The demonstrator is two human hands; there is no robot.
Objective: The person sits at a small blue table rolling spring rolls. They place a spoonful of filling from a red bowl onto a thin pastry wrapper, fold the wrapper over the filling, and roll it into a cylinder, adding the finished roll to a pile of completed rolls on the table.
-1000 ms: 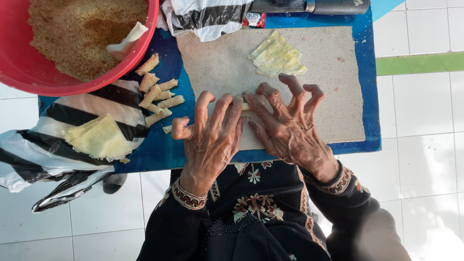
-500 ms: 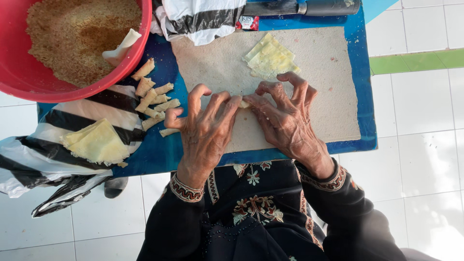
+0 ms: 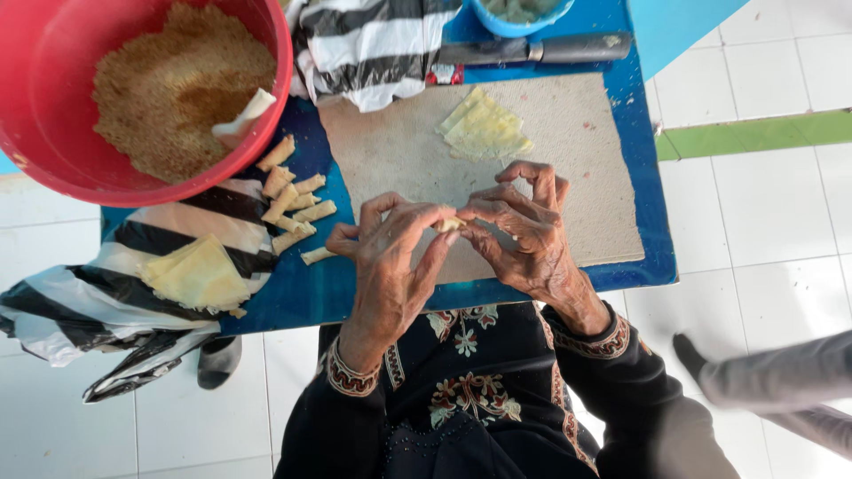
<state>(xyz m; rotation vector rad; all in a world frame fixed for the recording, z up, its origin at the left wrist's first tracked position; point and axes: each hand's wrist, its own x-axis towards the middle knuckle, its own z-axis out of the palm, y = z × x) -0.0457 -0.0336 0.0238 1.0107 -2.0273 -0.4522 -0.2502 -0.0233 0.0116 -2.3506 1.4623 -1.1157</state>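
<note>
Two hands pinch one small pastry roll over a pale board.

At far left a red bowl holds brown crumb filling, with a striped plastic bag below it carrying a stack of yellow wrappers. Just right of the bowl lies a cluster of finished rolls on the blue table. The left hand and right hand meet fingertip to fingertip, both closed narrowly on the pastry roll, held just above the board. More wrappers lie on the board beyond, and a knife rests along its far edge.
</note>
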